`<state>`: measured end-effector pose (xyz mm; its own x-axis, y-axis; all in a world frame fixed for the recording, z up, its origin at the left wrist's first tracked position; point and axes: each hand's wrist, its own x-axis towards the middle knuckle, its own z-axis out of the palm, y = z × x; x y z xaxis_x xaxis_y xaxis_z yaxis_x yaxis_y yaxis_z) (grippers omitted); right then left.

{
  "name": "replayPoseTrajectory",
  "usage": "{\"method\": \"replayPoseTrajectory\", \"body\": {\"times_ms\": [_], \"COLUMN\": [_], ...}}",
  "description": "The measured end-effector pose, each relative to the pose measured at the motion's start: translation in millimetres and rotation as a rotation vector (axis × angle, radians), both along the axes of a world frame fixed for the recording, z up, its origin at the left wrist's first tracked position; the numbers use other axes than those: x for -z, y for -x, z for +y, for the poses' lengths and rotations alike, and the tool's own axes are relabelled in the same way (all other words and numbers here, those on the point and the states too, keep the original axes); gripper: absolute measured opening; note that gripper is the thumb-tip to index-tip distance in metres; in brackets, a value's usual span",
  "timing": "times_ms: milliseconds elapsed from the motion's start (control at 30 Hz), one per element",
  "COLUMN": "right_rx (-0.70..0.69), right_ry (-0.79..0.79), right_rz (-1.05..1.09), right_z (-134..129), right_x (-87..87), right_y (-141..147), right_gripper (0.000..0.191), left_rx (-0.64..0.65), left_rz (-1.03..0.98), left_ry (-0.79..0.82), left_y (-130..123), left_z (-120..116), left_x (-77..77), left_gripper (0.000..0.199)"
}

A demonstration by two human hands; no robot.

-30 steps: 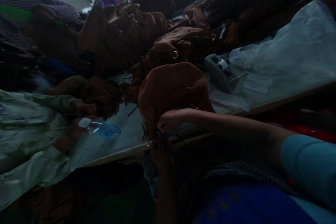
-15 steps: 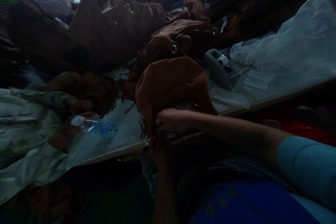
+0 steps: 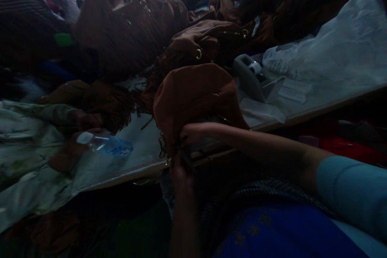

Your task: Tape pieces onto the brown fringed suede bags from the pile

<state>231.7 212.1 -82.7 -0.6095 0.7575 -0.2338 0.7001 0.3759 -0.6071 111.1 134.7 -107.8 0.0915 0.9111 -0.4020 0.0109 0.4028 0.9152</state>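
A brown bag (image 3: 196, 92) with fringe at its left side lies at the table's front edge. My right hand (image 3: 195, 132) is closed on the bag's lower front edge, its fingertips partly hidden in shadow. Just below it, my left hand (image 3: 183, 171) is closed at the bag's lower corner, beside something dark and narrow. Dim light and blur hide what exactly its fingers hold.
A tape dispenser (image 3: 252, 76) and clear plastic (image 3: 338, 44) lie to the right. More brown fringed bags (image 3: 130, 24) are heaped behind. At left, a water bottle (image 3: 113, 145) lies near another person's hand (image 3: 90, 120) and patterned sleeve (image 3: 45, 115).
My left hand has moved slightly down from the bag's corner, and the dark narrow thing beside it shows more. My right hand stays at the bag. The view has shifted slightly.
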Motion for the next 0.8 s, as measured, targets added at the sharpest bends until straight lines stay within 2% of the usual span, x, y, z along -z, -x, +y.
{"method": "replayPoseTrajectory", "body": {"times_ms": [100, 167, 267, 433, 600, 700, 800], "right_rx": [-0.027, -0.043, -0.044, -0.03, 0.032, 0.07, 0.179], "right_ry": [0.056, 0.058, 0.062, 0.146, 0.23, 0.183, 0.13], "right_rz": [0.082, 0.149, 0.215, 0.284, 0.277, 0.23, 0.288], "right_z": [5.7, 8.2, 8.7, 0.0, -8.6, -9.9, -13.9], "right_x": [16.0, 24.8, 33.2, 37.3, 32.4, 28.1, 26.3], "right_y": [-1.7, -1.5, 0.0, 0.0, 0.1, 5.1, 8.4], "right_gripper": [0.019, 0.018, 0.018, 0.016, 0.015, 0.012, 0.01], "left_rx": [-0.333, -0.459, -0.484, -0.438, -0.428, -0.425, -0.462], "left_rz": [-0.357, -0.542, -0.597, -0.661, -0.628, -0.589, -0.551], "left_ry": [0.135, 0.276, 0.413, 0.562, 0.559, 0.508, 0.397], "left_y": [1.4, 5.2, 10.9, 16.5, 18.0, 14.6, 8.8], "left_z": [0.6, -0.4, -1.7, -3.9, -5.6, -6.0, -6.4], "left_x": [-5.9, -10.6, -16.9, -17.2, -15.9, -20.3, -21.3], "left_gripper": [0.039, 0.026, 0.02, 0.027, 0.025, 0.02, 0.014]}}
